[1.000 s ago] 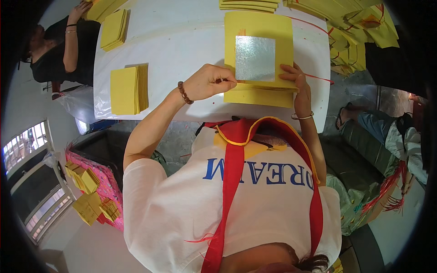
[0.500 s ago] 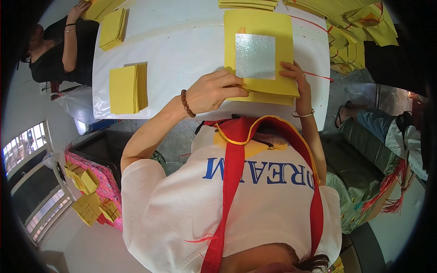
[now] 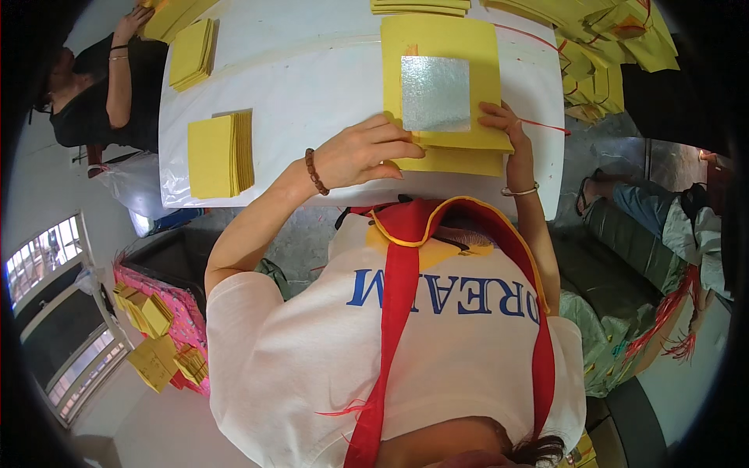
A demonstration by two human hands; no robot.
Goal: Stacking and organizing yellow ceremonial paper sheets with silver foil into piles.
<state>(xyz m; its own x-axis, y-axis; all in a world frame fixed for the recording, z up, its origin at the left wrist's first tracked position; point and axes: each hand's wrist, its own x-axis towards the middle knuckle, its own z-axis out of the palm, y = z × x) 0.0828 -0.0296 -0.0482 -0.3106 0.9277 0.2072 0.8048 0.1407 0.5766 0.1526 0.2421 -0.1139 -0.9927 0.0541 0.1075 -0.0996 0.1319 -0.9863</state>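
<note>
The fingers of the left hand (image 3: 363, 152) curl loosely over the near left edge of the stack of yellow paper sheets (image 3: 445, 93), their tips pressing on the top sheets at the lower left corner, just below the silver foil square (image 3: 435, 93); whether they pinch a sheet or only rest on it cannot be told. The right hand (image 3: 503, 125) lies at the stack's near right corner, fingers bent and touching the edge of the sheets, the thumb side hidden, so its grip cannot be told either. The stack sits on the white table (image 3: 312, 78) directly in front of the person, between the two hands, with the foil square glued at the middle of the top sheet, just beyond the fingertips of both hands. A beaded bracelet (image 3: 314, 171) circles the left wrist and a thin bangle (image 3: 519, 190) the right. A thin red string (image 3: 546, 125) runs off to the right from beside the right hand. Further left on the table lies a smaller pile of yellow sheets (image 3: 220, 154), well apart from the left hand, and another pile (image 3: 191, 53) beyond it. At the far left edge another person (image 3: 101, 86) in a black top sits with an arm raised to the table. More folded yellow papers (image 3: 601, 47) are heaped at the far right.
</note>
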